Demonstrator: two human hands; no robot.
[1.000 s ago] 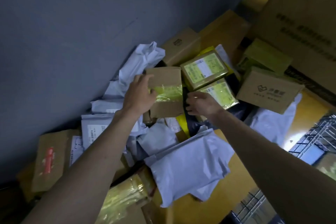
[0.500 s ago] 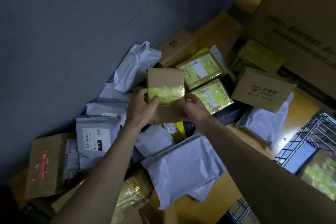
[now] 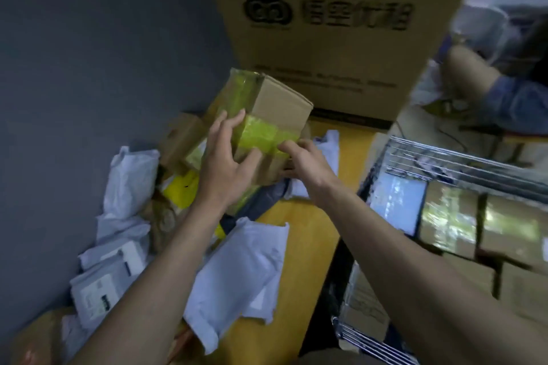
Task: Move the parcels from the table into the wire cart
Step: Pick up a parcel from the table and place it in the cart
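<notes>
Directly beyond hands: big printed carton (image 3: 335,38), upright. Right of right hand: wire cart (image 3: 462,163), brown boxes (image 3: 480,225) already inside. Below both forearms: yellow table (image 3: 299,234), grey mailer bags (image 3: 237,270) heaped left and near. Between hands, lifted clear of pile: small cardboard parcel (image 3: 267,124), tilted, yellow-green tape band across it. Left hand (image 3: 225,163): fingers spread, pressed flat on parcel's left face, thumb underneath. Right hand (image 3: 302,160): fingers curled round parcel's lower right edge.
</notes>
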